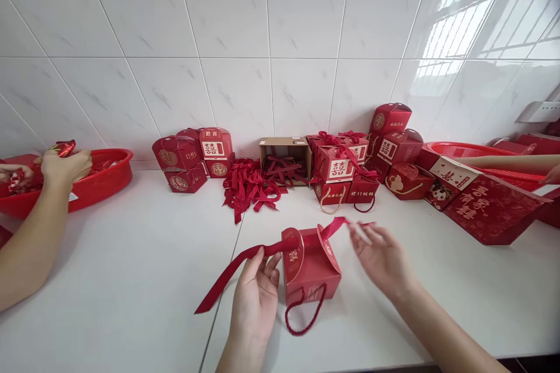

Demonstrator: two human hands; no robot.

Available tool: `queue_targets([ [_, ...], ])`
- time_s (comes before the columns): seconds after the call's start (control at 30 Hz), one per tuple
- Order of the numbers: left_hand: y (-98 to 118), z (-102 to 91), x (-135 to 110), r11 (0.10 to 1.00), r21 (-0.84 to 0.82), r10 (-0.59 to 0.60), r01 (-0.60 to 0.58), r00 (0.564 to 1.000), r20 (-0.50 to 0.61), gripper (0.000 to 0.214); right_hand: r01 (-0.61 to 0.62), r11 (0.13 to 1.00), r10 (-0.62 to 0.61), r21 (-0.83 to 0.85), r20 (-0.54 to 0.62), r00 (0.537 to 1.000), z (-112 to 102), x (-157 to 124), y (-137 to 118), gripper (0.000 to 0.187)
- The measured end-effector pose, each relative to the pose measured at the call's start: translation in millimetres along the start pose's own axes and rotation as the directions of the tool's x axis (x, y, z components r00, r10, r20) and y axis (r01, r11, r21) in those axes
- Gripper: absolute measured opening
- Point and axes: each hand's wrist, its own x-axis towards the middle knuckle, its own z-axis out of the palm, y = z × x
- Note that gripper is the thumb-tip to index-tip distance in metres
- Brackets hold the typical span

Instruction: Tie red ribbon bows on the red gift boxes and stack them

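Note:
A small red gift box [312, 271] stands on the white table in front of me, with a dark red cord handle [301, 332] hanging at its near side. A red ribbon [234, 268] runs through its top flaps and out both sides. At the box's left, my left hand [256, 291] pinches the ribbon between thumb and fingers, and the long tail slants down past it. My right hand [382, 256] is right of the box, fingertips closed on the ribbon's other end; those fingers are slightly blurred.
Behind lie a pile of red ribbons [249, 186], an open cardboard box [286, 141] and ribbon-tied gift boxes [339, 166]. More red boxes [186, 157] stand left. Red baskets [118, 163] flank the table, with other people's hands [65, 166] at them.

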Motion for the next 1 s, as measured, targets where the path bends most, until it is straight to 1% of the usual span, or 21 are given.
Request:
queue_targets([
  [0.07,0.4,-0.2,-0.4,1.0,0.0,-0.02,0.02,1.0,0.015,0.014,-0.164,0.981,0.162,-0.106,-0.026,0.986,-9.3,-8.5,16.9,0.01],
  [0.1,0.9,-0.5,-0.8,1.0,0.002,-0.014,0.014,1.0,0.022,0.014,-0.215,0.968,0.213,-0.132,-0.029,0.977,-12.5,-13.7,24.2,0.011],
  [0.17,2.4,-0.9,-2.3,0.999,0.012,0.03,-0.03,0.998,0.047,0.012,-0.258,0.957,0.26,-0.129,-0.005,0.966,-14.4,-21.4,31.4,0.012],
  [0.23,4.0,-0.5,-5.0,0.996,0.027,0.087,-0.09,0.992,0.095,0.011,-0.237,0.966,0.241,-0.098,0.029,0.97,-11.0,-20.9,27.0,0.014],
  [0.3,5.3,0.9,-8.5,0.986,0.047,0.15,-0.16,0.975,0.163,0.013,-0.116,0.99,0.121,-0.08,0.05,0.991,-6.9,-11.4,12.6,0.015],
  [0.37,6.6,3.0,-12.3,0.975,0.068,0.192,-0.212,0.956,0.221,0.017,0.076,0.984,-0.078,-0.163,-0.003,0.997,-6.6,2.7,-7.6,0.018],
  [0.4,7.2,3.8,-13.9,0.971,0.079,0.201,-0.226,0.949,0.243,0.019,0.154,0.96,-0.17,-0.236,-0.049,0.984,-8.4,9.2,-18.4,0.022],
  [0.47,8.6,5.0,-16.2,0.966,0.104,0.202,-0.237,0.941,0.271,0.021,0.266,0.888,-0.34,-0.375,-0.146,0.929,-15.0,16.7,-38.6,0.034],
  [0.5,9.3,5.3,-16.8,0.963,0.117,0.201,-0.241,0.939,0.281,0.022,0.331,0.831,-0.446,-0.447,-0.179,0.877,-18.8,16.6,-46.9,0.041],
  [0.53,9.9,5.6,-17.1,0.961,0.13,0.199,-0.244,0.937,0.287,0.022,0.403,0.755,-0.554,-0.517,-0.176,0.813,-22.1,13.6,-53.2,0.047],
  [0.57,10.4,5.9,-17.2,0.958,0.146,0.197,-0.247,0.937,0.289,0.021,0.463,0.665,-0.638,-0.586,-0.123,0.76,-24.5,7.9,-56.9,0.048],
  [0.6,10.5,6.4,-17.0,0.955,0.159,0.197,-0.249,0.937,0.287,0.02,0.492,0.566,-0.671,-0.662,-0.022,0.742,-25.5,0.0,-57.6,0.044],
  [0.63,10.5,7.1,-16.8,0.953,0.17,0.197,-0.252,0.938,0.286,0.019,0.483,0.477,-0.628,-0.734,0.1,0.772,-25.1,-9.3,-55.2,0.036],
  [0.67,10.1,8.0,-16.5,0.951,0.177,0.198,-0.254,0.938,0.286,0.018,0.447,0.406,-0.502,-0.797,0.215,0.838,-23.1,-19.3,-49.9,0.028],
  [0.7,9.5,9.1,-16.2,0.95,0.179,0.198,-0.256,0.937,0.288,0.018,0.389,0.35,-0.3,-0.852,0.291,0.908,-20.0,-29.0,-42.1,0.027],
  [0.73,8.7,10.2,-16.0,0.95,0.178,0.198,-0.256,0.936,0.291,0.018,0.339,0.279,-0.107,-0.898,0.322,0.941,-15.9,-37.7,-32.5,0.03],
  [0.77,8.0,11.3,-15.7,0.952,0.173,0.194,-0.253,0.935,0.296,0.018,0.332,0.21,0.031,-0.92,0.345,0.938,-11.5,-44.9,-21.9,0.034],
  [0.8,7.5,12.2,-15.4,0.956,0.167,0.184,-0.241,0.936,0.3,0.018,0.351,0.166,0.116,-0.921,0.372,0.921,-7.2,-50.2,-11.3,0.037],
  [0.87,7.3,13.3,-14.6,0.968,0.143,0.155,-0.205,0.942,0.296,0.017,0.374,0.153,0.172,-0.915,0.397,0.902,-0.8,-55.3,6.9,0.041],
  [0.9,7.7,13.6,-13.9,0.974,0.131,0.139,-0.183,0.946,0.292,0.016,0.357,0.169,0.175,-0.919,0.385,0.906,0.9,-55.5,13.6,0.042],
  [1.0,10.7,14.3,-11.0,0.983,0.13,0.09,-0.133,0.952,0.293,0.015,0.255,0.278,0.175,-0.926,0.309,0.935,0.8,-49.4,24.1,0.043],
])
